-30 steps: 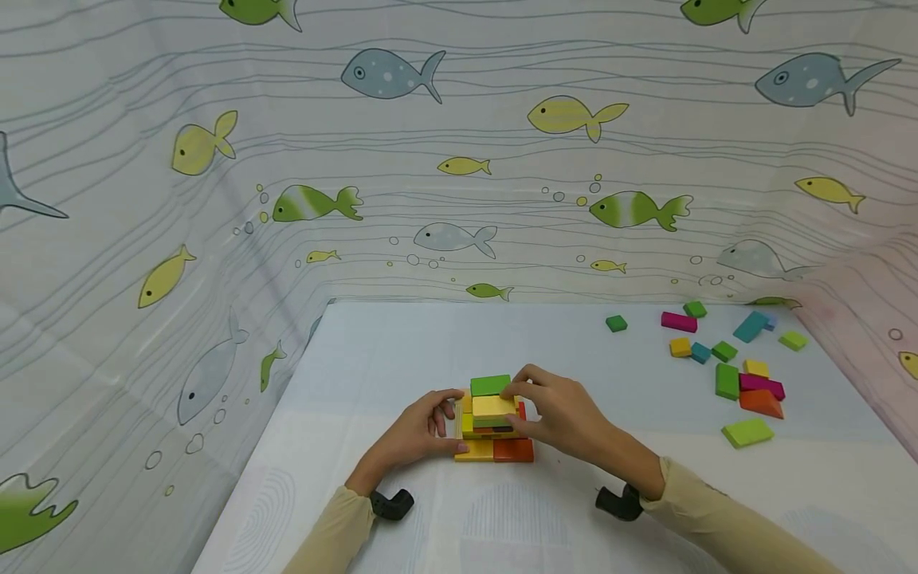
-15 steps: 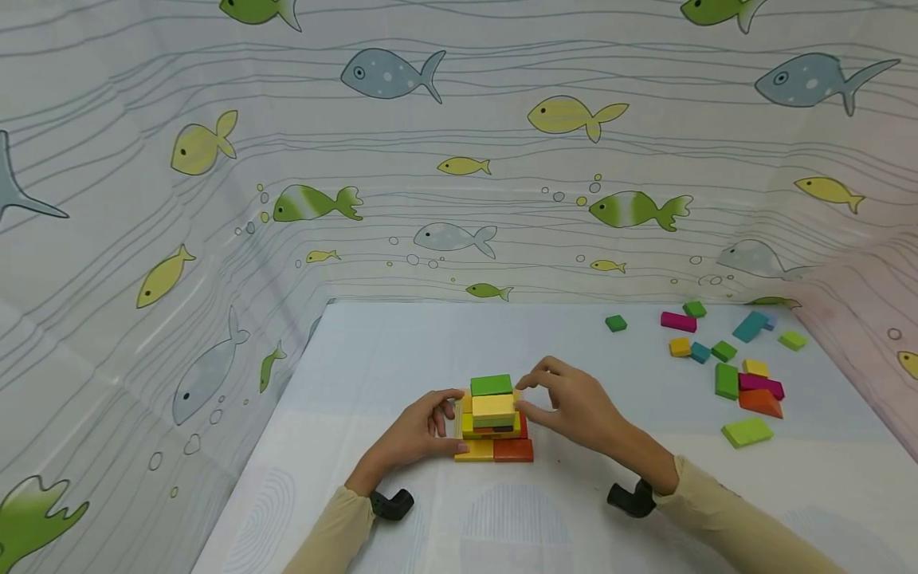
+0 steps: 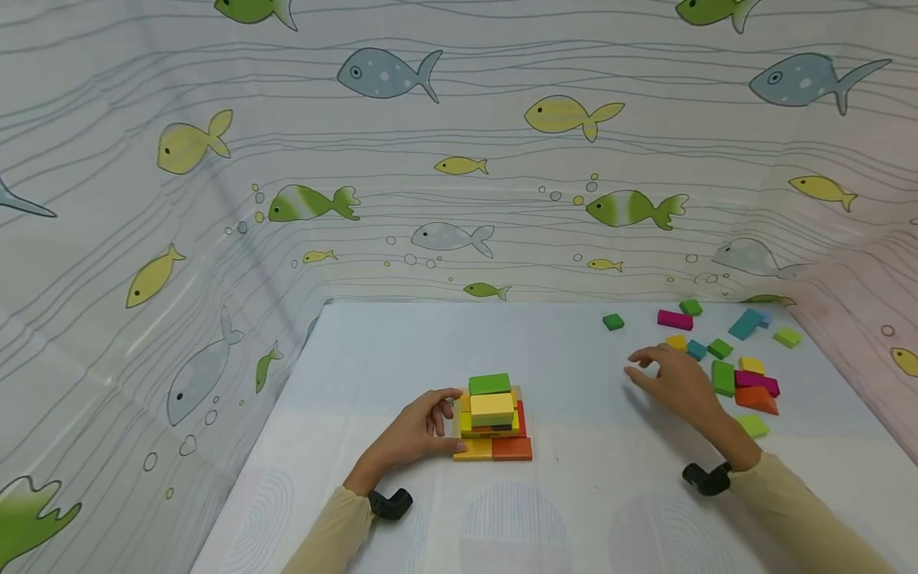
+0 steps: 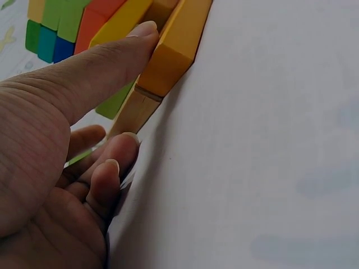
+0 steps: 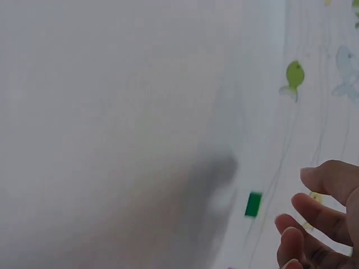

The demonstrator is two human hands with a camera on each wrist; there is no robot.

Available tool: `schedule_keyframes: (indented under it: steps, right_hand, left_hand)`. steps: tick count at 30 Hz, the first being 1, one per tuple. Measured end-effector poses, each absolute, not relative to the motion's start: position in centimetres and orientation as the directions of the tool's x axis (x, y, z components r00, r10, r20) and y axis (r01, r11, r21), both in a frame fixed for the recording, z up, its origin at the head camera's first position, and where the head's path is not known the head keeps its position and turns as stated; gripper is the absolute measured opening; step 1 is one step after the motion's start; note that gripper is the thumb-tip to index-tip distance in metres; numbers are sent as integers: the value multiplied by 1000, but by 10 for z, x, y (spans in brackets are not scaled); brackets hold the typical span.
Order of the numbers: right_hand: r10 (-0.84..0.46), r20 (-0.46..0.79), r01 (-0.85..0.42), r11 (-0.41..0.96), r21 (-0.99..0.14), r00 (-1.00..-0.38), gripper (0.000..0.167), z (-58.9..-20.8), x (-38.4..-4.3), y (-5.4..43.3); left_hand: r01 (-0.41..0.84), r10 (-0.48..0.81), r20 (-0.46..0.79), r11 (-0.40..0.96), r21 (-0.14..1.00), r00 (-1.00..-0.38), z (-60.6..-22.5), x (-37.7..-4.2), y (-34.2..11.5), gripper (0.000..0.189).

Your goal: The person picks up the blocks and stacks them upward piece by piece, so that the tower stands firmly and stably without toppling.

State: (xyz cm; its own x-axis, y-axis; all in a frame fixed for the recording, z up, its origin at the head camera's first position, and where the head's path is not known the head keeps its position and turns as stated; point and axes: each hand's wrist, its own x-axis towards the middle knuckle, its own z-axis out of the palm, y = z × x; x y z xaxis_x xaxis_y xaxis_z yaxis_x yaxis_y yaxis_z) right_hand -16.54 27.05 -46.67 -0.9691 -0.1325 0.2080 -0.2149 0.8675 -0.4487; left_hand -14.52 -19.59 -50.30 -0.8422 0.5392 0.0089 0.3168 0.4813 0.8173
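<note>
Loose blocks crowd the right of the frame. Upper right: dark green block [image 3: 613, 322] on its own, magenta block [image 3: 675, 320] with a small green block [image 3: 691, 307] just behind, long teal block [image 3: 747, 324], lime block [image 3: 787, 337] near the edge. Middle right: small teal block [image 3: 696, 349], upright-looking green block [image 3: 723, 379], yellow block [image 3: 751, 365], second magenta block [image 3: 756, 383], orange wedge [image 3: 756, 401] in a tight cluster. Right hand [image 3: 677, 383] is in front of this lot, partly covering an orange-yellow block [image 3: 676, 343]; its wrist partly hides another lime block [image 3: 752, 426]. Thumb and fingers apart, loosely bent, only air between.

Block stack [image 3: 492, 409] sits lower centre, mixed yellow, green, red and orange. Left hand [image 3: 416, 434] is at its left side, thumb and fingers spread wide, thumb against the yellow-orange front block [image 3: 473, 450]; finger contact farther back, can't tell. Black wrist devices [image 3: 390, 504] on both arms, beige sleeves [image 3: 810, 510].

Bench [image 3: 566, 351] is white, faint pale arch prints along the bottom. White backdrop [image 3: 502, 191] fills top and both sides: wavy lines, green, yellow and grey-blue fish, pinkish at far right.
</note>
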Motion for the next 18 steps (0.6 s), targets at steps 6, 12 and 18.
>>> schedule_keyframes:
  steps: [6, 12, 18]
  right_hand:
    - [23, 137, -41, 894, -446, -990, 36, -477, -164, 332]
    - [134, 63, 95, 902, -422, -989, 46, -477, -155, 365]
    - [192, -55, 199, 902, -384, -980, 66, -471, -149, 373]
  left_hand:
    - [322, 534, 20, 479, 816, -845, -504, -146, -195, 83]
    - [313, 533, 4, 490, 814, -846, -504, -146, -195, 83]
    - [296, 525, -5, 489, 821, -851, -506, -147, -195, 82]
